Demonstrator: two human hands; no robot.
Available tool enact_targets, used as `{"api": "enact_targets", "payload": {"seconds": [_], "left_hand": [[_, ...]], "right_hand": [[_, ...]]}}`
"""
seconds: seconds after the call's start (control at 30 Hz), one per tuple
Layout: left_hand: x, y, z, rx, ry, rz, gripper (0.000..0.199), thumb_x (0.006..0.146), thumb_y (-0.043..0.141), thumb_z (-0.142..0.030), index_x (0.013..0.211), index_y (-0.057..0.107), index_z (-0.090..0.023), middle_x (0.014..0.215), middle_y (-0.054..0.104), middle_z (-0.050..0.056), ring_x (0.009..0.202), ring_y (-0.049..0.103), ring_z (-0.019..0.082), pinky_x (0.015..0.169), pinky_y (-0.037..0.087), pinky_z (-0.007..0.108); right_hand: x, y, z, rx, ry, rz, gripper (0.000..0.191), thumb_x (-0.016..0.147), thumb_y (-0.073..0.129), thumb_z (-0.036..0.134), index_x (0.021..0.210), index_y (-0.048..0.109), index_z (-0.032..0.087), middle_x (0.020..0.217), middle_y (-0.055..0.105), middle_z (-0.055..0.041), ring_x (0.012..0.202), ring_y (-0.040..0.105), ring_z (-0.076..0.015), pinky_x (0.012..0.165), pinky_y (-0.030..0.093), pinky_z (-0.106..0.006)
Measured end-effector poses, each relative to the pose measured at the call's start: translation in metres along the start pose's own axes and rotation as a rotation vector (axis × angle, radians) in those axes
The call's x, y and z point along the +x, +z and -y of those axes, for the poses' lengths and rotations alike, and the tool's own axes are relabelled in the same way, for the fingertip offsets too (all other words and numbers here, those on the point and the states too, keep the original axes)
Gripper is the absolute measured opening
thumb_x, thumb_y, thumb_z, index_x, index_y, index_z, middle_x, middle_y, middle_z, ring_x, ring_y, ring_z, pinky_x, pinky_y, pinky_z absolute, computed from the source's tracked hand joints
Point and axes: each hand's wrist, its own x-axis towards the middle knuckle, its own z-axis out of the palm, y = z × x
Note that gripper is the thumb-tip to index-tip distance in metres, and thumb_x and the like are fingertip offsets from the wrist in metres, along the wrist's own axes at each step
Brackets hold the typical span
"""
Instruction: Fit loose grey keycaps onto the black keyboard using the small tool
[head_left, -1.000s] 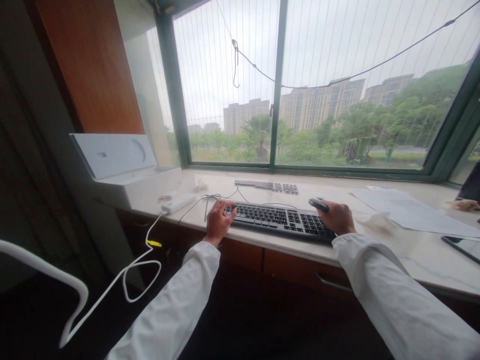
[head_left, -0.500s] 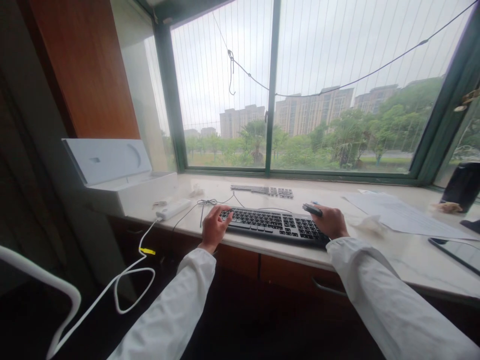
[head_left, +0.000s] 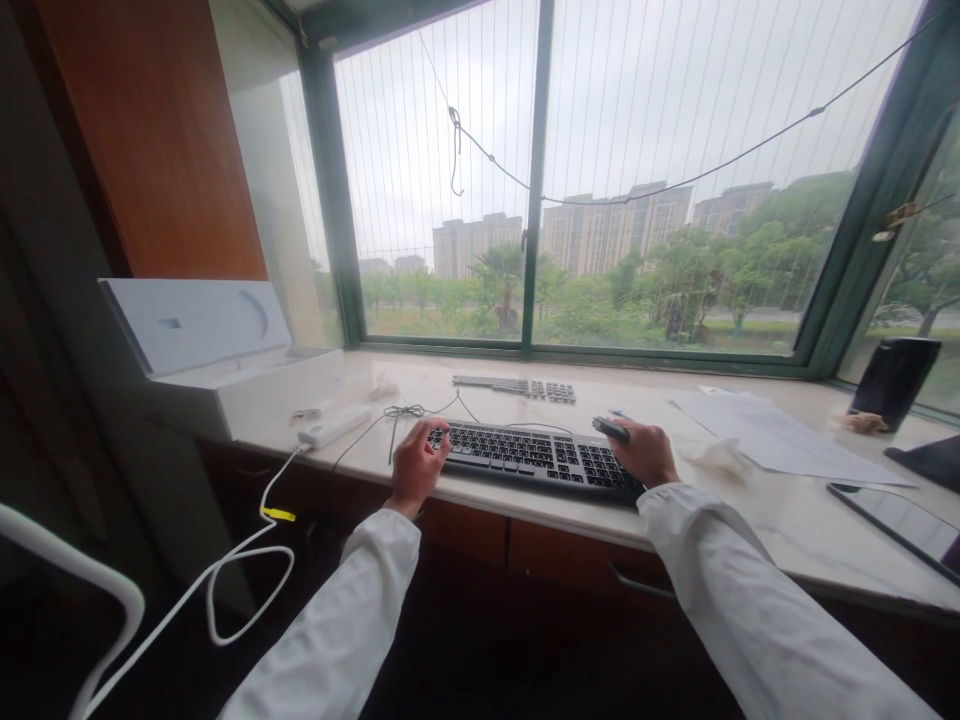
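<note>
A black keyboard (head_left: 525, 452) lies along the front edge of the white countertop. My left hand (head_left: 418, 462) grips its left end, thumb near the top keys and fingers curled round the edge. At the keyboard's right end, my right hand (head_left: 646, 452) is closed on a small dark handheld object (head_left: 611, 430), which sticks out to the left over the keys. Behind the keyboard lies a row of loose keycaps (head_left: 517, 387). A bundled thin black cable (head_left: 405, 411) rests beyond my left hand.
An open white box (head_left: 247, 385) stands at the left, beside a white power strip (head_left: 334, 426) whose cord hangs off the counter. Paper sheets (head_left: 780, 440), crumpled tissue (head_left: 720, 460), a tablet-like device (head_left: 900, 520) and a black container (head_left: 896, 380) are at the right.
The whole view has shifted slightly, so the counter and items appear further left. Both hands keep nearly the same places on the keyboard and dark object.
</note>
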Motion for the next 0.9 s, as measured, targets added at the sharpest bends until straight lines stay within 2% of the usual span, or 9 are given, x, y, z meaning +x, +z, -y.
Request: {"api": "enact_targets", "payload": {"seconds": [0.27,0.37,0.57,0.9], "left_hand": [[-0.0005,0.0028,0.0032,0.029,-0.053,-0.025,0.021,0.083,0.061,-0.022,0.104,0.062,-0.024,0.086,0.069,-0.004,0.050,0.051,0.009,0.062,0.044,0.024],[0.0001,0.0018,0.0016,0.037,-0.049,-0.019,0.020,0.083,0.062,-0.022,0.102,0.063,-0.024,0.089,0.069,-0.003,0.051,0.051,0.009,0.063,0.044,0.024],[0.0012,-0.0017,-0.0019,-0.003,0.009,0.017,0.019,0.084,0.059,-0.020,0.101,0.067,-0.025,0.108,0.068,-0.001,0.051,0.050,0.008,0.065,0.047,0.024],[0.0013,-0.0023,-0.0036,0.022,0.014,-0.004,0.018,0.088,0.059,-0.033,0.101,0.068,-0.024,0.100,0.069,0.000,0.051,0.051,0.008,0.063,0.046,0.024]], "right_hand": [[-0.0003,-0.0002,0.0029,0.044,0.001,-0.031,0.037,0.090,0.043,0.042,0.083,0.074,0.023,0.075,0.073,-0.0059,0.067,0.066,-0.0212,0.060,0.037,-0.028],[-0.0003,0.0015,0.0015,0.066,-0.019,-0.045,0.037,0.090,0.044,0.042,0.082,0.074,0.023,0.075,0.073,-0.0057,0.068,0.066,-0.0209,0.061,0.038,-0.028],[-0.0005,-0.0017,0.0030,0.073,-0.010,-0.039,0.037,0.091,0.043,0.041,0.079,0.073,0.023,0.074,0.073,-0.0048,0.067,0.066,-0.0200,0.061,0.037,-0.028],[-0.0010,-0.0006,0.0024,0.073,-0.009,-0.041,0.034,0.090,0.045,0.039,0.085,0.075,0.025,0.077,0.073,-0.0045,0.069,0.066,-0.0205,0.062,0.039,-0.028]]}}
